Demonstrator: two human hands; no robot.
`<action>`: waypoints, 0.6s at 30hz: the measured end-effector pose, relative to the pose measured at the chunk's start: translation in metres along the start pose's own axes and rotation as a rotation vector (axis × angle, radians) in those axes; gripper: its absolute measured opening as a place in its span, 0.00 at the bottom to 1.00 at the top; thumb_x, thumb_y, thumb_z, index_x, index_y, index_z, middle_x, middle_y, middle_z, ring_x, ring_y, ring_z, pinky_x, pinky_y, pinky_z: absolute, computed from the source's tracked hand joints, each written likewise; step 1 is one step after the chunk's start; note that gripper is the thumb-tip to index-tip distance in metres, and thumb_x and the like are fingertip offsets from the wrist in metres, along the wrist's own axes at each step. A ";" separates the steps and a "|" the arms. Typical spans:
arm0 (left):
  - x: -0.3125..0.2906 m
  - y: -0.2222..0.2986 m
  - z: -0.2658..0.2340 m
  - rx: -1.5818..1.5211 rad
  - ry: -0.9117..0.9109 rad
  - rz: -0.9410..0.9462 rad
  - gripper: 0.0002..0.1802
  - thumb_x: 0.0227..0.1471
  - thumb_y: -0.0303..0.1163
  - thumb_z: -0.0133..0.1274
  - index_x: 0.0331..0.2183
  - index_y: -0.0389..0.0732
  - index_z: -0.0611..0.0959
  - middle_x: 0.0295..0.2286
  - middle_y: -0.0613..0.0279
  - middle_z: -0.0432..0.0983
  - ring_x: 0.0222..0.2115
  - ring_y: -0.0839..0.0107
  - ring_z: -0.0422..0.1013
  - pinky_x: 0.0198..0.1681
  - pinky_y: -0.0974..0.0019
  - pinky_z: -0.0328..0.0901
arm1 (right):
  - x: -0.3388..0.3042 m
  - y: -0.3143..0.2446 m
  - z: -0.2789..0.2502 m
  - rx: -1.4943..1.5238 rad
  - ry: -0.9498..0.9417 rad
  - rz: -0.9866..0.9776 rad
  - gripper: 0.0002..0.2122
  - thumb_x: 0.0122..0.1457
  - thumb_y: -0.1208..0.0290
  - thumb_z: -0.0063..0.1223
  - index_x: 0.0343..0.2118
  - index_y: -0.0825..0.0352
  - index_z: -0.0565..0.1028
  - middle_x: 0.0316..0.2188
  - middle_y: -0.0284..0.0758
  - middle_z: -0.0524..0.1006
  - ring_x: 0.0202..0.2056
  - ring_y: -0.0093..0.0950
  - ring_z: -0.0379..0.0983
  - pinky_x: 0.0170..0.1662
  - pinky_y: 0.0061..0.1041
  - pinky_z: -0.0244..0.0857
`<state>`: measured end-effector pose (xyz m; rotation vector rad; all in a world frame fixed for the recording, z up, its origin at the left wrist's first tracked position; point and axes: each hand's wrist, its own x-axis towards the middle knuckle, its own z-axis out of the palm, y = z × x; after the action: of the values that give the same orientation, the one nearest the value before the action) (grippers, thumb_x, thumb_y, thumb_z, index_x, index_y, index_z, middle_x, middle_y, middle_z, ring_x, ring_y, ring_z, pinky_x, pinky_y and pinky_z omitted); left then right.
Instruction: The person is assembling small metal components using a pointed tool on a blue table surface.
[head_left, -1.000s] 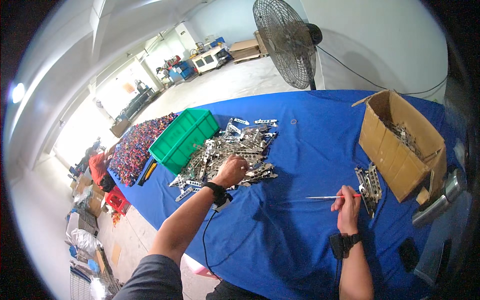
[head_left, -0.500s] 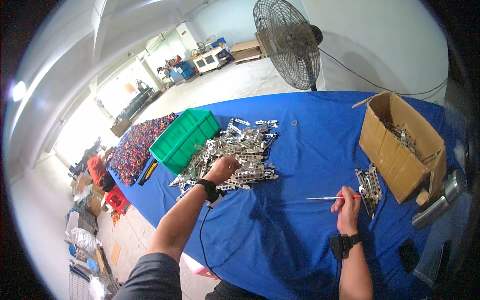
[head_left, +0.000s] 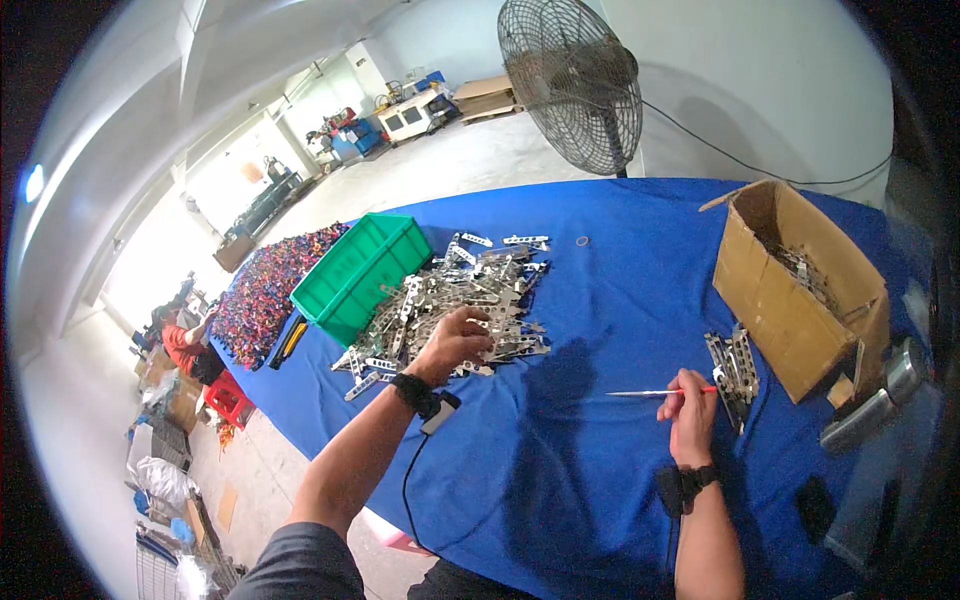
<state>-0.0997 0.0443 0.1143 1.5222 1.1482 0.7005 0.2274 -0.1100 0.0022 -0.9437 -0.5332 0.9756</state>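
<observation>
My left hand (head_left: 453,346) reaches over the near edge of a heap of flat, perforated metal strips (head_left: 440,300). Its fingers are spread and bent a little, and nothing shows gripped in them. On the right, my right hand (head_left: 690,415) is closed around a slim tool (head_left: 640,393) with a red handle and a thin metal shaft pointing left; its exact kind cannot be made out. Just beyond that hand lies a smaller bunch of the same metal strips (head_left: 735,370). Each wrist wears a black strap with a small device.
A green crate (head_left: 365,280) borders the heap, and multicoloured small pieces (head_left: 270,300) lie behind it. An open cardboard box (head_left: 790,310) holding metal strips stands at right, near a metal flask (head_left: 875,400). A fan (head_left: 575,85) rises past the blue-covered table (head_left: 600,290). Another person (head_left: 185,345) sits far left.
My left hand has opened from a closer curl and shifted slightly over the heap. My right hand keeps its tool in nearly the same spot. The view has tilted a little.
</observation>
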 end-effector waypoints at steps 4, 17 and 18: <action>-0.007 -0.020 0.031 -0.200 -0.082 -0.069 0.36 0.51 0.21 0.55 0.61 0.39 0.62 0.38 0.57 0.74 0.36 0.68 0.75 0.38 0.62 0.75 | 0.000 0.003 0.002 -0.008 -0.006 -0.012 0.15 0.64 0.65 0.47 0.21 0.65 0.69 0.12 0.27 0.63 0.13 0.18 0.59 0.18 0.22 0.59; 0.011 -0.045 0.111 -0.488 -0.106 -0.161 0.06 0.60 0.33 0.51 0.37 0.42 0.75 0.30 0.64 0.75 0.34 0.68 0.75 0.42 0.56 0.74 | 0.000 0.000 0.002 -0.017 -0.007 0.013 0.15 0.63 0.63 0.48 0.20 0.65 0.70 0.11 0.27 0.62 0.14 0.18 0.59 0.18 0.22 0.59; 0.013 -0.045 0.115 -0.437 -0.121 -0.163 0.05 0.60 0.33 0.52 0.35 0.43 0.75 0.30 0.66 0.74 0.34 0.70 0.74 0.42 0.57 0.74 | 0.000 0.001 0.002 -0.009 -0.020 0.018 0.15 0.63 0.63 0.48 0.21 0.65 0.70 0.11 0.27 0.63 0.14 0.18 0.59 0.18 0.22 0.59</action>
<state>-0.0077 0.0106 0.0385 1.0755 0.9411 0.6847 0.2251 -0.1090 0.0029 -0.9492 -0.5468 1.0000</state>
